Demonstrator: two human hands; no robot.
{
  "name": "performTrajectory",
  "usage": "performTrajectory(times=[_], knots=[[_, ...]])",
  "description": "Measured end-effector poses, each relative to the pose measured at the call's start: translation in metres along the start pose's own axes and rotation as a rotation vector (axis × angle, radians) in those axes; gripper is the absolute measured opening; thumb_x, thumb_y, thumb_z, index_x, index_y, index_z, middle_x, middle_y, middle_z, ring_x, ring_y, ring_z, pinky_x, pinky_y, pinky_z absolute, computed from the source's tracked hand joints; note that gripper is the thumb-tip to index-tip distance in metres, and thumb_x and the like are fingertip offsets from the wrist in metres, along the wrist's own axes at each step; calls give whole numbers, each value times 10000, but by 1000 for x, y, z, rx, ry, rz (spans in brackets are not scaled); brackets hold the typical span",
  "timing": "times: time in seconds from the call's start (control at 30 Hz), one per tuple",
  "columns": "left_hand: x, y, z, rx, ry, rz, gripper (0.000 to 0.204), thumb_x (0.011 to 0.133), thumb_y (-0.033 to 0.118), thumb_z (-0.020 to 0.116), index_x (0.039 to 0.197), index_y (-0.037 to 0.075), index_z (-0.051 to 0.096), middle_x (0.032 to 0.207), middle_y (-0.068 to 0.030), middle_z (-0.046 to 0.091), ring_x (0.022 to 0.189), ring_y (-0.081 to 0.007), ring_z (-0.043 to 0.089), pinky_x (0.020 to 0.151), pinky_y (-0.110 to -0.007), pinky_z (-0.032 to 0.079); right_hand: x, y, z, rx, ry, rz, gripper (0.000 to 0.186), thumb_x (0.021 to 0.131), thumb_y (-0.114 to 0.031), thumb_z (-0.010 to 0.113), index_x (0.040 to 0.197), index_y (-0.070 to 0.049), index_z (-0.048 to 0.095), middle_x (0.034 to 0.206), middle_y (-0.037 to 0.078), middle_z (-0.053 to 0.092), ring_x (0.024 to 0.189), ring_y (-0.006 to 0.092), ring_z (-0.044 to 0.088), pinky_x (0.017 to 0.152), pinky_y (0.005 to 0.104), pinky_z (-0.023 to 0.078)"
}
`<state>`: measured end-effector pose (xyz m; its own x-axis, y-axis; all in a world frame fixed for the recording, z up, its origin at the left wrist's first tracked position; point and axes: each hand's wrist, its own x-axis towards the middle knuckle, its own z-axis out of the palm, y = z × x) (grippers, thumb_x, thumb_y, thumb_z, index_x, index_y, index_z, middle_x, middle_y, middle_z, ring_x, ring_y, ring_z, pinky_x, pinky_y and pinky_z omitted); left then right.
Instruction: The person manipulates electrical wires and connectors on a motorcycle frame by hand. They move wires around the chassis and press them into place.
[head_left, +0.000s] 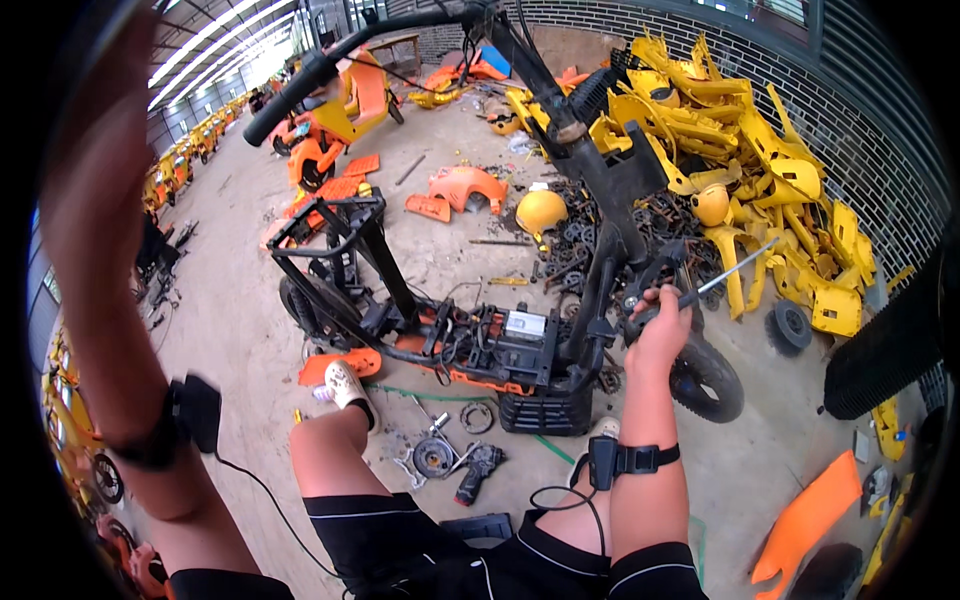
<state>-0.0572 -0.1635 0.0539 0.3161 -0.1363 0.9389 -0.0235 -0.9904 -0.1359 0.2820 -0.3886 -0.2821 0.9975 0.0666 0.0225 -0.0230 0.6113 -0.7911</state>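
My right hand point(658, 330) is closed around the dark handle of a screwdriver point(738, 267), whose long metal shaft points up and to the right. It is beside the front fork and front wheel point(708, 380) of a stripped black scooter frame point(612, 225). Raised high at the left edge, my left hand point(95, 150) is blurred and partly cut off, so its fingers cannot be made out. The scooter's handlebar point(300, 92) stretches across the top. Wires and a silver box point(526, 325) show in the open floor section of the frame.
A cordless drill point(482, 472), a round metal hub part point(433, 457) and a ring point(477, 417) lie between my feet and the scooter. Yellow panels point(700, 110) are heaped by the brick wall. Orange panels point(810, 525) lie around. Other scooters point(350, 105) stand behind.
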Motion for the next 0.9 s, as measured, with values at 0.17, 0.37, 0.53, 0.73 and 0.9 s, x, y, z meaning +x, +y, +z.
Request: performTrajectory(times=[0.17, 0.37, 0.53, 0.73, 0.9], knots=[[-14, -132, -19, 327, -232, -421, 792, 933, 470, 734, 1541, 52, 447, 1516, -183, 530, 1383, -279, 523, 1151, -411, 398, 6, 6, 4, -97, -45, -66, 119, 1017, -169, 575, 1040, -62, 526, 855, 62, 606, 678, 142, 551, 667, 299, 467], [-6, -154, 27, 332, -745, -776, 722, 879, 431, 748, 1470, 81, 524, 1277, -194, 683, 1126, -286, 675, 990, -390, 508, 1, 5, 10, -174, -87, -77, 129, 1024, -181, 584, 1062, -66, 538, 854, 49, 609, 673, 130, 553, 658, 283, 454], [-16, -176, 63, 604, -625, -707, 453, 779, 301, 765, 1190, 124, 696, 991, -173, 753, 896, -342, 730, 824, -459, 575, -9, 7, 18, -234, -138, -107, 123, 1024, -188, 575, 1055, -74, 541, 837, 38, 607, 637, 106, 549, 600, 263, 435], [-26, -154, 85, 751, -417, -743, 411, 811, 327, 748, 1201, 201, 715, 987, -137, 764, 930, -328, 736, 834, -475, 582, -16, 1, 14, -272, -171, -113, 121, 1047, -184, 547, 1074, -67, 531, 839, 45, 597, 648, 109, 556, 561, 271, 455], [-30, -152, 82, 777, -374, -702, 340, 833, 359, 736, 1098, 147, 718, 918, -135, 761, 866, -320, 744, 804, -454, 585, -32, 2, 27, -293, -223, -74, 148, 1066, -203, 541, 1129, -69, 538, 854, 44, 591, 678, 110, 564, 573, 269, 473]])
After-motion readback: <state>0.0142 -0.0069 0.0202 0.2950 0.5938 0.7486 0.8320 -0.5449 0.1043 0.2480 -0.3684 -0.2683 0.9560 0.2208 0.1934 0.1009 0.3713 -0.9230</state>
